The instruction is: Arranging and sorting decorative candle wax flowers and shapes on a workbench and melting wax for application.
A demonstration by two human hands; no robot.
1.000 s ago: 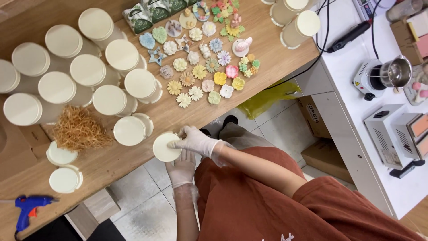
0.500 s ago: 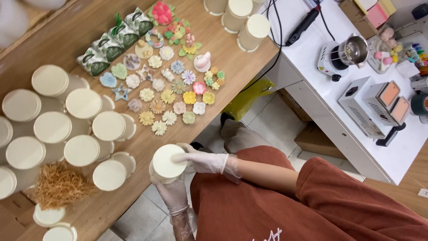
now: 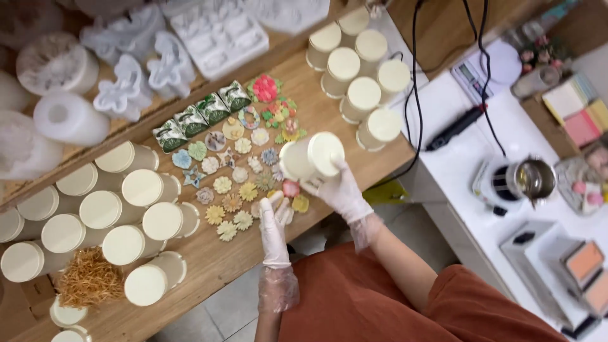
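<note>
Your right hand point(image 3: 342, 190), in a thin clear glove, is closed around a cream lidded cup point(image 3: 310, 157), holding it tilted on its side above the wooden table point(image 3: 209, 266), its flat lid facing right. Your left hand point(image 3: 273, 228), gloved the same way, lies flat with fingers loosely extended on the table edge, holding nothing, its fingertips touching the small moulded flowers point(image 3: 244, 183).

Those flowers are flat, pastel, matte pieces laid in rows directly under the lifted cup, so the cup hangs over them. Left of them lies a cluster of identical cream cups point(image 3: 120, 215), lids on, contents hidden. Beside that cluster sits a tangle of straw-coloured shredded fibre point(image 3: 88, 278).

Beyond the flowers lie three green-and-white leaf blocks point(image 3: 202, 117), and to the right stands another group of lidded cups point(image 3: 361, 76). Farthest off are translucent white silicone moulds point(image 3: 215, 31), soft and embossed. On the white counter to your right a small metal pot point(image 3: 535, 179) rests on a heater.
</note>
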